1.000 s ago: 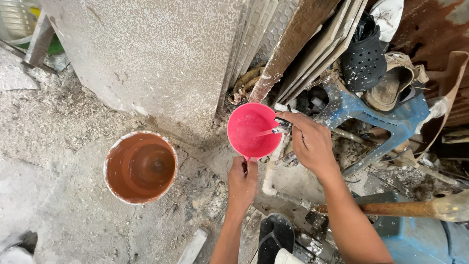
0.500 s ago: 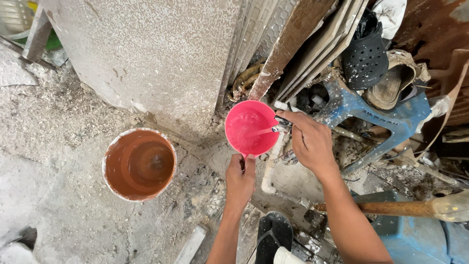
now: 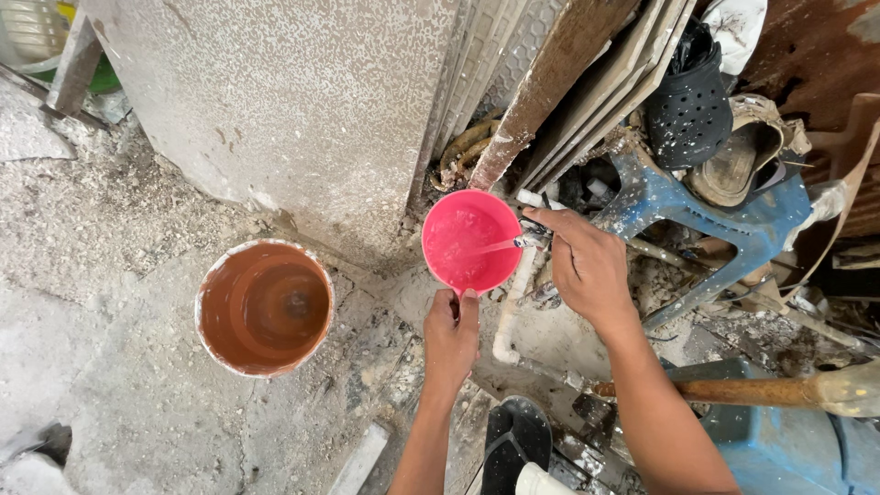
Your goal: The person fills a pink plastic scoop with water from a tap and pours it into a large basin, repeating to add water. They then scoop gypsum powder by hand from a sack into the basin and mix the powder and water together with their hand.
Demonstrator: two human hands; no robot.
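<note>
Filling a pink bowl at the tap.
My left hand (image 3: 451, 332) gripped the pink bowl (image 3: 471, 241) by its near rim; my right hand (image 3: 587, 266) closed on the tap (image 3: 532, 240) beside it.

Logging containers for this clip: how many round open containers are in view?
2: a pink bowl held under the tap by the left hand, and a brown bucket on the ground at left. Clutter may hide others.

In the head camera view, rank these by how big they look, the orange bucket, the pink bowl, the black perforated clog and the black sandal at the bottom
1. orange bucket
2. pink bowl
3. black perforated clog; near the bowl's size, so unsure
4. black sandal, partly cut off
</note>
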